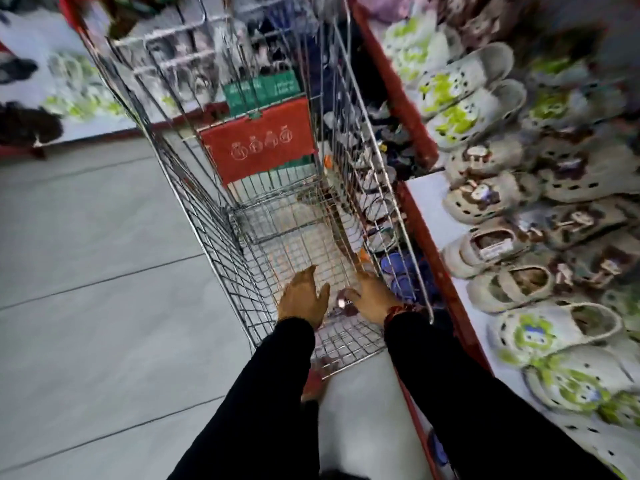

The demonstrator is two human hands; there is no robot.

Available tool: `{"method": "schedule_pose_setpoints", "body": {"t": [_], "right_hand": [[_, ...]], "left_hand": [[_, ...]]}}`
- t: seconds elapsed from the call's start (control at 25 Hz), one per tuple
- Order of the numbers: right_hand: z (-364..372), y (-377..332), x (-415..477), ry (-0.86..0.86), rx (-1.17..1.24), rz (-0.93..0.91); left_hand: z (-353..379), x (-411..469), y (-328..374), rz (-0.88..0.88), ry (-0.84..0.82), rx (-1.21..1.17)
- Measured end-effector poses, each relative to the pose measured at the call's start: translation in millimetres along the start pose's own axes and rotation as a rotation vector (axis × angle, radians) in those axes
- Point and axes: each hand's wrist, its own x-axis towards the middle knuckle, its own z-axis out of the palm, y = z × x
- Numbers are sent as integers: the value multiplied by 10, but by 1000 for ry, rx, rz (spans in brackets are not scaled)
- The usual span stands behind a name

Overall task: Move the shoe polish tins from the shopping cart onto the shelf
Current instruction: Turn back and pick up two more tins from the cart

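So the shopping cart (242,188) is the big thing here, a plain wire one, and everything else sits around it. Deep in its near end, between the two hands, there's a small dark roundish thing with a shiny spot that looks like a shoe polish tin (341,304), but it's too blurry to say more or count how many. Right beside the cart on its right is the shelf (433,202), white top with a red edge, packed with pale clogs (485,109) with green and brown charms. Another red-edged display (52,84) sits off the cart's far left, over grey floor tiles (86,254). Inside the cart's far end, a red flap (258,147) has four little white icons printed on it, and green cards above it have writing I can't read. Left hand (303,295) and right hand (372,295) are both down in the cart, fingers spread open, holding nothing, tin just between them. Black sleeves (460,393) on both arms.
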Motion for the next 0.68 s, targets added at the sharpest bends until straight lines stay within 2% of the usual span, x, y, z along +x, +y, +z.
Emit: {"method": "schedule_pose_setpoints", "body": {"t": [0.08,0.2,0.36,0.48,0.68], "right_hand": [[205,109,278,-100,-2,85],[477,274,574,-139,-35,189],[701,358,869,-142,-71,203],[819,370,959,-61,11,349],[781,394,982,-15,113,433]], "left_hand": [[266,219,-171,-210,-140,-19],[603,436,-386,-405,-197,-52],[916,565,-580,-466,-140,-61],[1030,633,-725,-483,-128,-72],[1040,680,-845,-538,-44,-239]]}}
